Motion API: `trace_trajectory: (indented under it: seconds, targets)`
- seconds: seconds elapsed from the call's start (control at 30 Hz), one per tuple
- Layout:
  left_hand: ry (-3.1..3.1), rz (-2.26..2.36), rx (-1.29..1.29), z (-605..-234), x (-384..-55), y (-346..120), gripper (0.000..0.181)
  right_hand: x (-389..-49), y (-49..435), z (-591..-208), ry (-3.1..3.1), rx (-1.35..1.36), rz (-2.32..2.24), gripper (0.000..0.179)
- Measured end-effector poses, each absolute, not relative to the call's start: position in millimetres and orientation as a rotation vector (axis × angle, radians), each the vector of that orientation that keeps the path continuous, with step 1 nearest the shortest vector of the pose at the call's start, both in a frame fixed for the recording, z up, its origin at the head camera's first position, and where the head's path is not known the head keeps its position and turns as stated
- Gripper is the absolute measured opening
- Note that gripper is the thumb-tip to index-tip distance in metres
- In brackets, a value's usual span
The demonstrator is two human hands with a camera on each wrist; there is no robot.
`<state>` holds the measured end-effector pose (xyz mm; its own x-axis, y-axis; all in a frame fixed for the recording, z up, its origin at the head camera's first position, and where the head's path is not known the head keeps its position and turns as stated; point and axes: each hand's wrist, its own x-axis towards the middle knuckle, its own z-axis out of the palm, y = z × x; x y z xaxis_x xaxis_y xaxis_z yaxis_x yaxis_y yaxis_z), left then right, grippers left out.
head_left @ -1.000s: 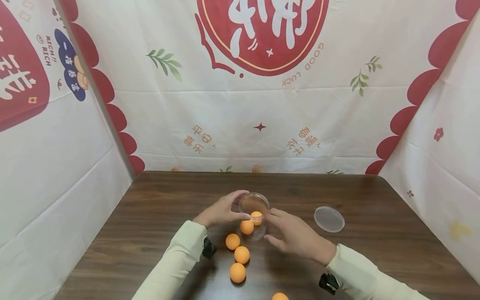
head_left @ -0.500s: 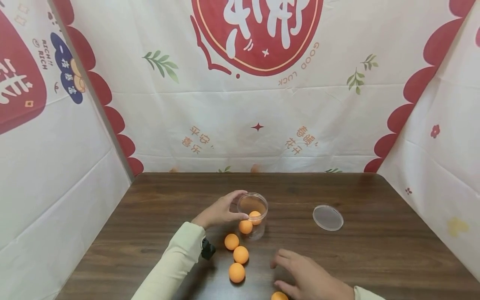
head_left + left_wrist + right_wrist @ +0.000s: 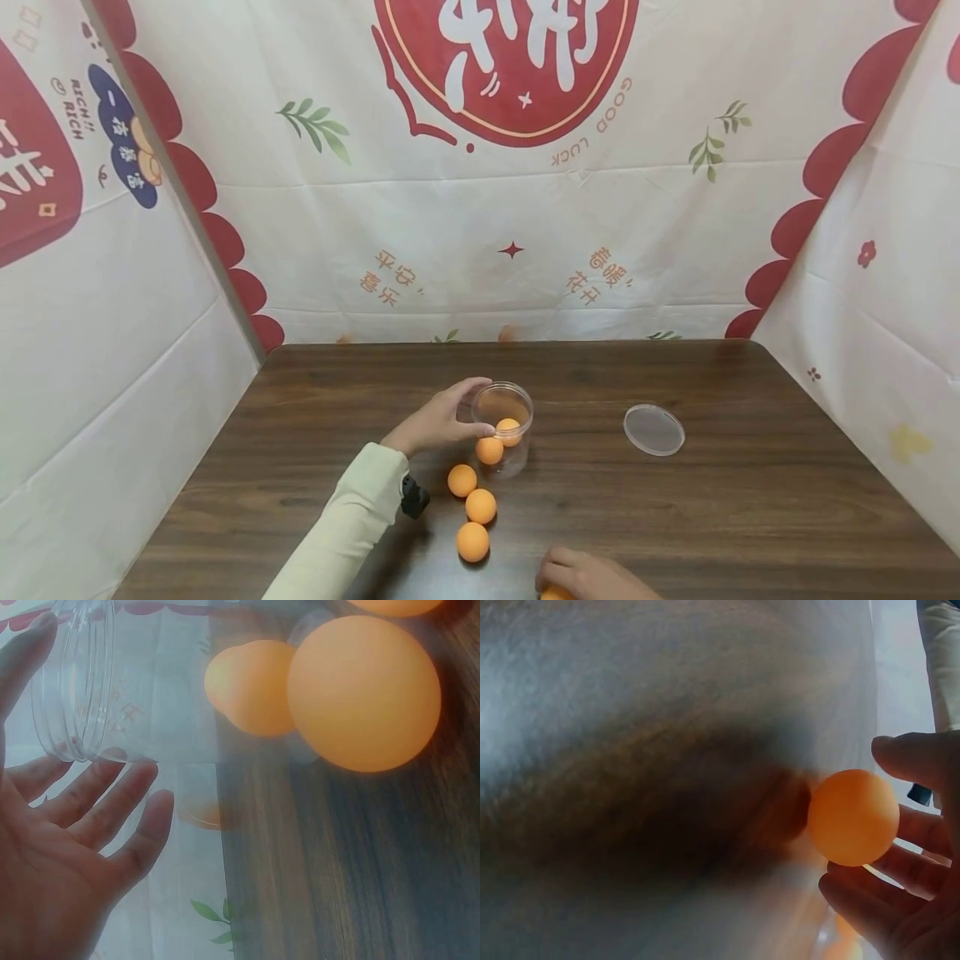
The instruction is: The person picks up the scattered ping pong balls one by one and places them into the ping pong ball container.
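My left hand (image 3: 442,419) holds a clear plastic jar (image 3: 517,458) near its threaded rim, thumb on one side and fingers on the other. The jar stands upright, its mouth uncovered. Through its wall show two orange ping-pong balls (image 3: 262,688), low down. At the table's near edge my right hand (image 3: 588,577) curls over another orange ping-pong ball (image 3: 853,817). In the right wrist view the thumb lies on one side of that ball and the fingers pass behind and below it. From the head view, the hand hides most of this ball.
Three more orange balls lie in a loose line in front of the jar, the nearest ball (image 3: 473,542) closest to me. A round clear lid (image 3: 654,430) lies flat to the jar's right. Printed cloth (image 3: 465,208) hangs behind the brown wooden table (image 3: 720,500).
My right hand has left the jar's side and come down toward me to the ball at the near edge, fingers now around it. The left hand has stayed on the jar.
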<state>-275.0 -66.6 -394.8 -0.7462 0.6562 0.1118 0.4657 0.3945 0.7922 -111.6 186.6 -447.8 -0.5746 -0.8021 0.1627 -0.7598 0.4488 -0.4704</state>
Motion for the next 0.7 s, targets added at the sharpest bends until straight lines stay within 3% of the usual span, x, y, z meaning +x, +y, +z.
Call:
trace_trajectory:
  seconds: [0.7]
  targets:
    - [2.448, 1.269, 0.978, -397.3, -276.7, -66.7, 0.071, -116.5, 180.4, -427.2, 2.626, -1.216, -0.688, 0.021]
